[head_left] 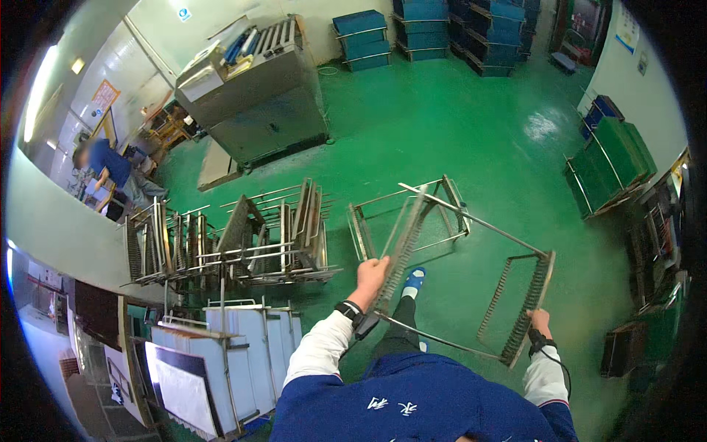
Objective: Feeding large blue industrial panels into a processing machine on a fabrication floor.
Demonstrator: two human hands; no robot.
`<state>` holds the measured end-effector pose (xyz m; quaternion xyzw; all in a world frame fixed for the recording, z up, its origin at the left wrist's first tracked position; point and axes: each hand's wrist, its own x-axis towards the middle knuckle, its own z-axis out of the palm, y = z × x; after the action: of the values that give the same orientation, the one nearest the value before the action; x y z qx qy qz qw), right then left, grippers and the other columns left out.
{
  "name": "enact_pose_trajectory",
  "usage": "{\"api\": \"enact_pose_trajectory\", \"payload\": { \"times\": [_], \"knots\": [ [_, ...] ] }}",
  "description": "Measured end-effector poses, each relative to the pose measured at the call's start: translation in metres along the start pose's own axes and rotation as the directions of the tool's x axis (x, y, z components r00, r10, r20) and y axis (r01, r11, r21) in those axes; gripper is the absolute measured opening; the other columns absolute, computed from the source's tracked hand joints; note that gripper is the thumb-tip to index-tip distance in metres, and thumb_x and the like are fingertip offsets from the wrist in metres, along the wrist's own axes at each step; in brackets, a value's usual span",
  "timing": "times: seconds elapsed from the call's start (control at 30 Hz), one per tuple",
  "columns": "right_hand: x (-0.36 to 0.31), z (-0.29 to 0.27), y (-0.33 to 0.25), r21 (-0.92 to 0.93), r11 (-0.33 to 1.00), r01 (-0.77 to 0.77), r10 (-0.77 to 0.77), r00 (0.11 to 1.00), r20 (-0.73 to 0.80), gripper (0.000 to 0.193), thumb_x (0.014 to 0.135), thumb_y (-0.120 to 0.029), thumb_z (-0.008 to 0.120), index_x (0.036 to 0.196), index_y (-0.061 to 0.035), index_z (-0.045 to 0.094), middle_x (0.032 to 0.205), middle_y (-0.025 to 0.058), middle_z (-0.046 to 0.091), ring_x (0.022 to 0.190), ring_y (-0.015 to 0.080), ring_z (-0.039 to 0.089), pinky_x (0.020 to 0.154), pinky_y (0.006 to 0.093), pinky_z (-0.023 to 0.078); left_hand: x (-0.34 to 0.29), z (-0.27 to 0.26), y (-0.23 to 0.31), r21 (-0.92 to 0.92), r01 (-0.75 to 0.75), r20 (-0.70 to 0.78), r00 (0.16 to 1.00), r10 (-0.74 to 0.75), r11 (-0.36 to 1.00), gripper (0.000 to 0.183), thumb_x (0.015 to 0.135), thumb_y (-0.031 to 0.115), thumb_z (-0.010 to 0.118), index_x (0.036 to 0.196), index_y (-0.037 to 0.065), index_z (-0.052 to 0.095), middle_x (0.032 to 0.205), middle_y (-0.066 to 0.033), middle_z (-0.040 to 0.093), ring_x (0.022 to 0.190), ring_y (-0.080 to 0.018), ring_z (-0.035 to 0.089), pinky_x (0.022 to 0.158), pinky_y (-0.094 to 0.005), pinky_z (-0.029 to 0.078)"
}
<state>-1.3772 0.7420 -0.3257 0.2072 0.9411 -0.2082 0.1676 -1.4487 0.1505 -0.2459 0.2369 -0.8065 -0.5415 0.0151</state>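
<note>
A metal slotted rack (541, 291), with toothed side panels joined by thin rods, hangs in front of my body between both hands. My left hand (372, 278) is closed around its left toothed side. On the right, my right hand (540, 322) grips the outer edge of the other side panel. Just beyond it, a second metal rack (447, 239) stands on the green floor. Part of that rack is hidden behind the left panel of the one I hold. Dark straps or devices sit on both my wrists.
Several similar racks (254, 247) stand crowded on the left, above a cart of pale upright panels (254, 353). A large grey metal machine (254, 110) stands at the back left. Blue crates (361, 40) are stacked at the far wall, and green crates (618, 162) stand right. A person (110, 166) works far left.
</note>
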Motion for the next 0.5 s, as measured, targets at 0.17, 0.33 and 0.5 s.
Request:
{"api": "enact_pose_trajectory", "payload": {
  "times": [0.17,0.33,0.5],
  "knots": [
    [0.100,-0.035,-0.128,0.338,0.940,-0.053,0.093,0.991,-0.101,0.020,0.067,-0.013,0.063,0.081,0.0020,0.062,0.070,0.0134,0.062,0.066,0.0286,0.056,0.063,0.0390,0.043,0.096,0.010,-0.014,-0.058,0.106,-0.120,0.986,-0.112,0.993,0.046,0.079,0.038,0.063,0.065,-0.006,0.059,0.055,-0.0165,0.053,0.053,-0.0226,0.048,0.057,-0.0403,0.040],
    [0.206,-0.048,-0.232,0.051,0.998,0.040,-0.035,0.996,-0.086,0.023,0.067,-0.020,0.059,0.078,-0.0001,0.064,0.074,0.0224,0.062,0.073,0.0400,0.060,0.065,0.0439,0.047,0.172,0.018,-0.034,-0.090,0.221,-0.176,0.956,-0.234,0.971,0.040,0.083,0.028,0.061,0.057,-0.001,0.050,0.053,-0.0025,0.045,0.054,-0.0119,0.038,0.051,-0.0335,0.034],
    [0.281,-0.033,-0.331,0.086,0.995,0.048,-0.040,0.995,-0.092,0.025,0.067,-0.020,0.059,0.080,0.0006,0.064,0.071,0.0205,0.063,0.071,0.0366,0.062,0.067,0.0430,0.048,0.226,0.042,-0.061,-0.291,0.403,-0.168,0.871,-0.461,0.868,0.042,0.086,0.026,0.059,0.056,0.004,0.040,0.055,0.0010,0.034,0.056,-0.0103,0.030,0.051,-0.0328,0.028]
  ]
}}
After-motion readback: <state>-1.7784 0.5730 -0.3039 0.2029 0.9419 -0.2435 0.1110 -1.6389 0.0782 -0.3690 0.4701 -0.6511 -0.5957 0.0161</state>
